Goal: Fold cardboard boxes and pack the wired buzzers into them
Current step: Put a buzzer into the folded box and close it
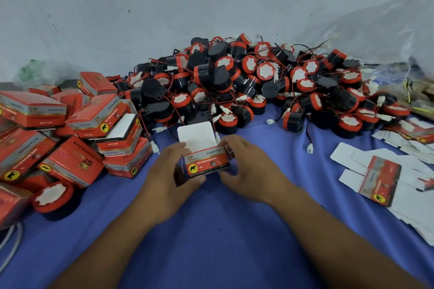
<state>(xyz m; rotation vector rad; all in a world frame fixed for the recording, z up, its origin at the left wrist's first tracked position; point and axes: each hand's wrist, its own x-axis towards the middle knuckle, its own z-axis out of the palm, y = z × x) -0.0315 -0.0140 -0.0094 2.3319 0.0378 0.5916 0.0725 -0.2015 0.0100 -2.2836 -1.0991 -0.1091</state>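
A small red cardboard box with a white lid flap standing open sits at the centre, above the blue cloth. My left hand grips its left end with fingers curled round it. My right hand holds its right end, thumb under the front face. A white connector pokes out at the box's top right. Behind it lies a big heap of black and red wired buzzers.
Several folded red boxes are piled at the left, with one loose buzzer in front of them. Flat unfolded box blanks lie at the right. A plastic bag sits far right. A white sheet hangs behind.
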